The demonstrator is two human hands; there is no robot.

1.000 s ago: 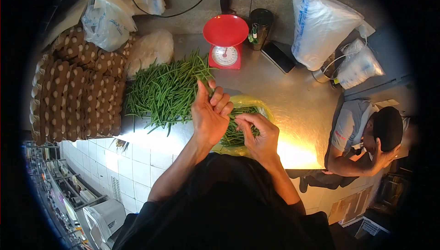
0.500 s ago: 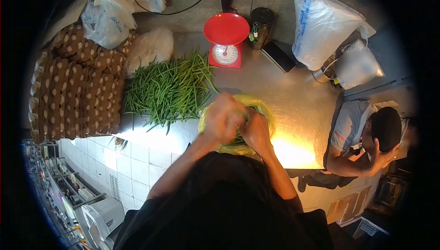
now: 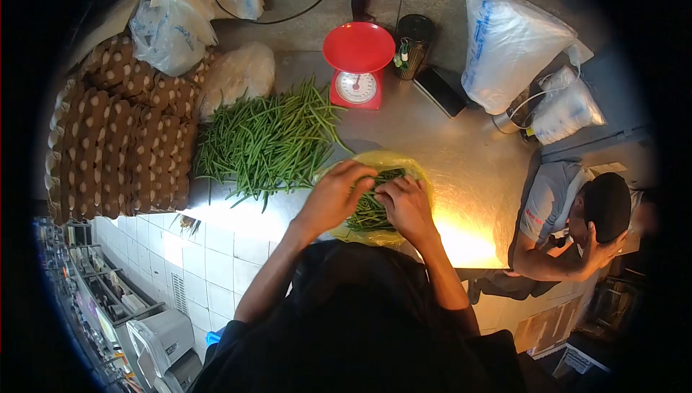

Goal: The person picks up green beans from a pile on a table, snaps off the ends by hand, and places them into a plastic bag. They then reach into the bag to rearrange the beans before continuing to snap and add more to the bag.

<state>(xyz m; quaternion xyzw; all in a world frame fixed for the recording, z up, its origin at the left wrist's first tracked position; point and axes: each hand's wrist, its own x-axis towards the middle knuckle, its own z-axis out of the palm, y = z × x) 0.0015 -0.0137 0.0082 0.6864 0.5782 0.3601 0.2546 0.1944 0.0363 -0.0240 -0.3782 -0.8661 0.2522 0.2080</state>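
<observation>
A yellow plastic bag (image 3: 427, 177), open at the top, holds cut green beans (image 3: 369, 214). Over its left side is my left hand (image 3: 336, 195), thumb and fingers curled toward each other around something green, probably a bean, too small to be sure. My right hand (image 3: 405, 204) is over the bag's right side, its fingertips pinched close to the left fingers; what they hold is hidden. To the left of the bag lies a large pile of long green beans (image 3: 267, 141) on the metal table (image 3: 461, 155).
Stacked egg trays (image 3: 119, 155) stand at the left. Behind are a red scale (image 3: 357, 87), a dark cup (image 3: 414, 43), a phone (image 3: 440, 92) and plastic bags (image 3: 512, 47). A person (image 3: 555, 206) leans at the table's right end, head on a hand.
My left hand has moved slightly left and down, apart from the right, uncovering more cut beans. The right hand has turned, its fingers now over the beans.
</observation>
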